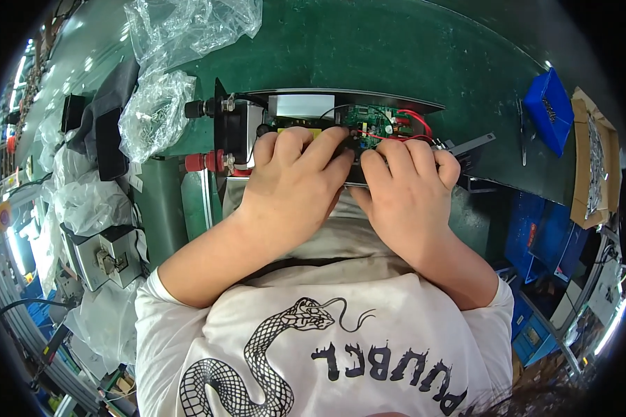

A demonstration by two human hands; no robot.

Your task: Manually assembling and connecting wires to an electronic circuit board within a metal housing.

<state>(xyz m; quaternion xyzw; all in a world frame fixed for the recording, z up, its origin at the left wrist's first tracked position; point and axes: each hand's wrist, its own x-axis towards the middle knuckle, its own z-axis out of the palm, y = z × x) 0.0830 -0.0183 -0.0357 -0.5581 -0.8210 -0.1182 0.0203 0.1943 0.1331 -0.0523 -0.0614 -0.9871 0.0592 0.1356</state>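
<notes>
An opened electronic unit in a long black metal chassis [396,102] lies at the table's near edge. A black terminal post [203,108] and a red one [205,162] stick out of its left end. Inside are a green circuit board [375,118], red wires [419,117] and a white block [301,105]. My left hand [295,170] bends over the middle, thumb and forefinger drawn together; what they pinch is hidden. My right hand [410,177] is closed over the near side by the board, fingers inside and thumb lower down.
Clear plastic bags [188,28] lie at the far left, beside dark cloth [118,90]. To the right stand a blue bin [549,111] of small parts and a cardboard box [598,160]. A thin metal tool [522,132] lies before the bin.
</notes>
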